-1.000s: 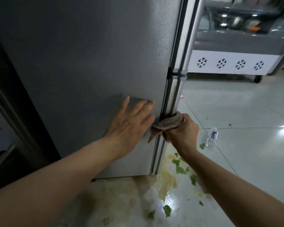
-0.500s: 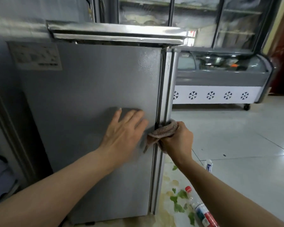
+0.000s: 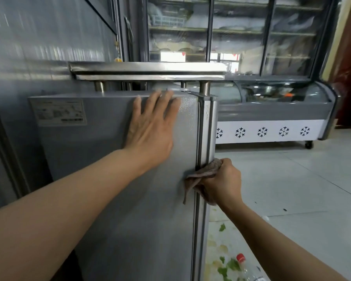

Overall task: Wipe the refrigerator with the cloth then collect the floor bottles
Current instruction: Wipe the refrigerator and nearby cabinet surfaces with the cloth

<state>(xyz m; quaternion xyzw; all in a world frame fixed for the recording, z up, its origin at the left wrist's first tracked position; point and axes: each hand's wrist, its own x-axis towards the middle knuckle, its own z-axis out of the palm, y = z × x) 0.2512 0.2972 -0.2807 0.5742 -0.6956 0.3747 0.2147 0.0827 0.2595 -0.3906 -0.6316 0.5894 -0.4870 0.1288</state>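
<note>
Grey metal fills most of the view: the side panel of the refrigerator [image 3: 114, 179], with a pale printed label [image 3: 59, 112] stuck near its upper left corner. The left hand [image 3: 152, 128] lies flat against that panel close to the top edge, fingers straight and spread, their tips reaching the rim; it holds nothing. The right hand [image 3: 223, 181] is curled round a brownish cloth [image 3: 201, 175] and presses it onto the refrigerator's front corner, where the door seam runs down; a loose corner of the cloth hangs over the grey side. A steel shelf [image 3: 148, 72] on short posts sits above the refrigerator. On the tiled floor [image 3: 292, 199] by the refrigerator's foot lies a clear bottle [image 3: 249, 270] with a red cap, partly hidden by the right forearm, among green leaf scraps [image 3: 227, 266] and yellowish stains. A small pale object further along the floor may be a second bottle, though too little shows. Behind stands a chest freezer [image 3: 272, 130] with snowflake marks.
</note>
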